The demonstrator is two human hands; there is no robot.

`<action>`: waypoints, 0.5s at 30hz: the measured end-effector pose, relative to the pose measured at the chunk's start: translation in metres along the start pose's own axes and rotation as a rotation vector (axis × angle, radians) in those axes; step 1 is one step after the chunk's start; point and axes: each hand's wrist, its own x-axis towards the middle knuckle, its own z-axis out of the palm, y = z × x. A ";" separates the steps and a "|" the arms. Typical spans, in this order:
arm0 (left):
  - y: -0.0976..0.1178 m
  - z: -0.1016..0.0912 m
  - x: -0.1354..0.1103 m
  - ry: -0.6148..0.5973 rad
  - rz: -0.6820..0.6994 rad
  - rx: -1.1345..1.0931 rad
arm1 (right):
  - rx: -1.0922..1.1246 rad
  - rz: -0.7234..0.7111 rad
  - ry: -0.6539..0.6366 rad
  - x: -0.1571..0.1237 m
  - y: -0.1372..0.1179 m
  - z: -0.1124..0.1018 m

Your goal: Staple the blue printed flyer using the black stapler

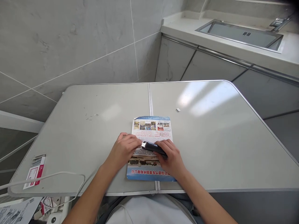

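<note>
A wall of large grey marbled tiles (93,31) is rising behind a pale rectangular tabletop with rounded corners and metal edging (224,149), while a white countertop (179,26) with a rectangular metal-rimmed sink (233,32) is running along the right. A person in a white top (149,211) is sitting or standing close to the table's near edge, both bare forearms reaching over it. Under the hands, a blue-and-white printed paper leaflet (151,175) is lying across the table's central seam, its lettering showing upside down to the person. The right hand (171,155) is closing around the body of a glossy black cylinder with a silver metal end (153,147), which is slanting above the leaflet's middle, its metal end pointing left. The left hand (127,146) is curling its fingers narrowly at that end; whether it is touching the metal or pinching something small, one cannot tell. At the table's near left corner, a white cable (67,172) is looping past a flat red-and-white printed packet (35,172). Beyond the leaflet, a tiny white rectangular piece (178,109) is resting to the right, with dark specks (90,119) lying scattered to the left.
</note>
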 end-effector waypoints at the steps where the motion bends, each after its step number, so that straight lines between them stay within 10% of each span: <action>1: -0.001 0.000 -0.002 0.010 0.012 -0.003 | 0.003 0.003 0.000 0.000 0.000 0.000; 10: 0.007 0.006 -0.005 0.114 0.037 -0.135 | -0.001 0.003 0.007 0.000 0.000 -0.001; 15: 0.020 0.004 -0.003 0.304 -0.227 -0.354 | -0.002 0.008 0.000 0.001 0.000 -0.001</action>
